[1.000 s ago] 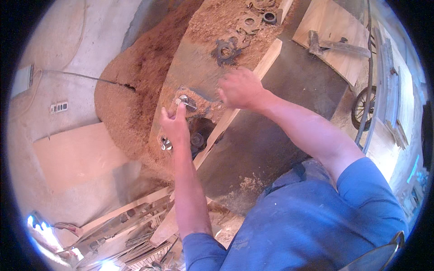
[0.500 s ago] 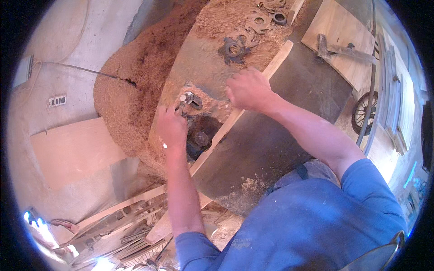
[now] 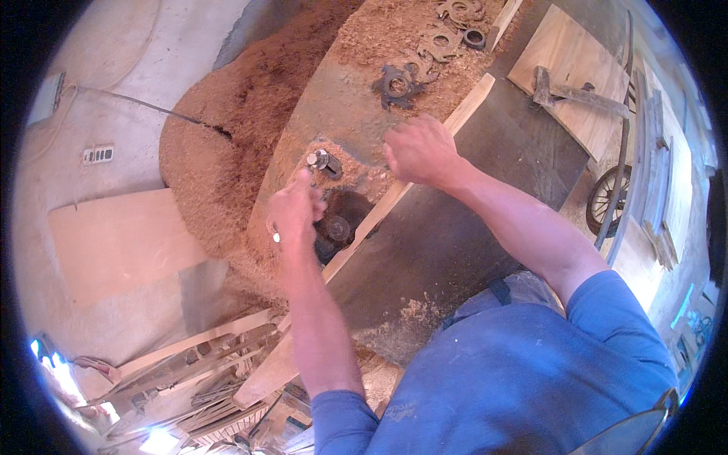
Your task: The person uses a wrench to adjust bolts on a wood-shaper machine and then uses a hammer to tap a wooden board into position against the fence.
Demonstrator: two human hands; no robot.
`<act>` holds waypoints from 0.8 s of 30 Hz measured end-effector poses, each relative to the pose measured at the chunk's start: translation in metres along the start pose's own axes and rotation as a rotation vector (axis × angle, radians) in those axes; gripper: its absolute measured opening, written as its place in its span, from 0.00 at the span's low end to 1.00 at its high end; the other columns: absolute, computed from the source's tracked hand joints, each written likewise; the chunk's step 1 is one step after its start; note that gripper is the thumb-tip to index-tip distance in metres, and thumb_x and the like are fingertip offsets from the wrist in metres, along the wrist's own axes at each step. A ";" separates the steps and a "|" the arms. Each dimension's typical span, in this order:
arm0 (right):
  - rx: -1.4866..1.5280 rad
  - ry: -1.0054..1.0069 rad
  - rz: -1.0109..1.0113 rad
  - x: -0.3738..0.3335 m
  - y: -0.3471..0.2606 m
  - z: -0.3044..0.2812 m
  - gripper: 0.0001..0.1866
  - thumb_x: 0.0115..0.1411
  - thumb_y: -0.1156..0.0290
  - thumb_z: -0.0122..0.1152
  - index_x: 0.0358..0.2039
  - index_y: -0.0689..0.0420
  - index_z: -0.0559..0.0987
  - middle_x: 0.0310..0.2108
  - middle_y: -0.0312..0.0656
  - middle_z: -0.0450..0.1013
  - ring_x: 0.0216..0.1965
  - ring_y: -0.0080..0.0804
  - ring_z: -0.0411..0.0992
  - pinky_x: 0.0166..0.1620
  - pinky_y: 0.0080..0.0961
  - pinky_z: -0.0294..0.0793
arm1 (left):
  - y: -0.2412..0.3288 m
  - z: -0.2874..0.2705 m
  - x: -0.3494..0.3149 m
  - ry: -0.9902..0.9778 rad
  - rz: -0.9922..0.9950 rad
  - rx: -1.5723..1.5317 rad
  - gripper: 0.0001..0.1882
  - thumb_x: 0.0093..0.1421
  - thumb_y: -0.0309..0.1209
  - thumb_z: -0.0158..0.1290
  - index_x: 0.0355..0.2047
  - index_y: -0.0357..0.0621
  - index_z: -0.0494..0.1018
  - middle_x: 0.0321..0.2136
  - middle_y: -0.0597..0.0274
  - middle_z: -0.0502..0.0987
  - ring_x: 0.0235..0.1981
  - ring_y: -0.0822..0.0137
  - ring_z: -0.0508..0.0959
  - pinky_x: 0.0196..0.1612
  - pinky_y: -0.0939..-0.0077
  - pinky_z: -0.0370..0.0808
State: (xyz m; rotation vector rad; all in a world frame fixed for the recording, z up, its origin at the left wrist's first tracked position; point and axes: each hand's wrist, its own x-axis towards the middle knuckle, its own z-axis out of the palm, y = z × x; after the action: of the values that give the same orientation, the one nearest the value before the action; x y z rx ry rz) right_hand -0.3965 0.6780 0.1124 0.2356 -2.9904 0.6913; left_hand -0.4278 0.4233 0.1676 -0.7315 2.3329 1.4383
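A machine table (image 3: 303, 121) dusted with shavings has a dark round opening with a spindle (image 3: 336, 228) in it. A metal bolt (image 3: 318, 159) stands in a slot beside that opening. My left hand (image 3: 294, 206) hovers next to the bolt, its index finger extended toward it, the other fingers loosely bent and apart. Across the table runs a long wooden strip (image 3: 390, 199). My right hand (image 3: 419, 152) lies over this strip with its fingers curled closed; whatever they hold is hidden.
Toothed cutter heads (image 3: 396, 85) and a dark ring (image 3: 474, 39) lie among shavings at the far side. A large sawdust heap (image 3: 208, 163) rises on the left. A plywood board (image 3: 580, 76) sits at the far right, and scrap wood (image 3: 220, 402) is piled at lower left.
My left hand has drawn back slightly from the bolt, and its fingers have loosened. The right hand keeps its place over the strip. The whole view has shifted a little.
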 end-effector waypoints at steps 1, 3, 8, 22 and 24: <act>0.012 -0.019 0.003 0.000 -0.002 -0.001 0.13 0.60 0.60 0.55 0.25 0.55 0.80 0.29 0.45 0.79 0.37 0.47 0.78 0.46 0.44 0.72 | -0.003 0.015 -0.001 0.043 -0.043 -0.129 0.21 0.64 0.50 0.60 0.38 0.43 0.79 0.26 0.60 0.76 0.22 0.59 0.78 0.24 0.64 0.74; 0.029 -0.054 0.020 0.001 0.000 -0.002 0.14 0.60 0.60 0.54 0.26 0.55 0.80 0.29 0.45 0.79 0.38 0.46 0.77 0.47 0.43 0.72 | 0.001 0.049 0.004 0.114 -0.125 -0.388 0.20 0.65 0.51 0.59 0.40 0.45 0.77 0.27 0.64 0.74 0.22 0.66 0.77 0.22 0.69 0.72; 0.035 0.036 -0.016 -0.002 0.005 0.005 0.15 0.59 0.61 0.55 0.21 0.53 0.83 0.25 0.47 0.80 0.34 0.47 0.80 0.42 0.42 0.72 | 0.029 0.070 0.021 0.158 -0.285 -0.392 0.14 0.67 0.46 0.56 0.38 0.49 0.73 0.29 0.63 0.72 0.19 0.68 0.71 0.22 0.71 0.67; 0.103 -0.011 -0.015 -0.002 0.002 0.003 0.12 0.57 0.64 0.56 0.24 0.54 0.83 0.27 0.46 0.80 0.36 0.45 0.79 0.46 0.39 0.69 | 0.047 0.037 0.042 -0.106 0.911 1.188 0.11 0.49 0.20 0.54 0.34 0.38 0.81 0.40 0.45 0.77 0.47 0.45 0.75 0.50 0.56 0.73; 0.093 -0.025 0.007 -0.002 0.008 -0.001 0.14 0.61 0.61 0.55 0.26 0.54 0.82 0.28 0.46 0.79 0.37 0.45 0.78 0.48 0.40 0.70 | 0.057 0.046 0.013 -0.237 1.086 1.354 0.17 0.42 0.17 0.57 0.35 0.41 0.80 0.43 0.51 0.74 0.52 0.46 0.70 0.51 0.55 0.72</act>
State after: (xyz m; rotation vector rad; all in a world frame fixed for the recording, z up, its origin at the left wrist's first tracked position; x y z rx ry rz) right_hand -0.3954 0.6858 0.1093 0.2405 -2.9871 0.8349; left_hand -0.4716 0.4817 0.1822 1.0859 2.7393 -0.1872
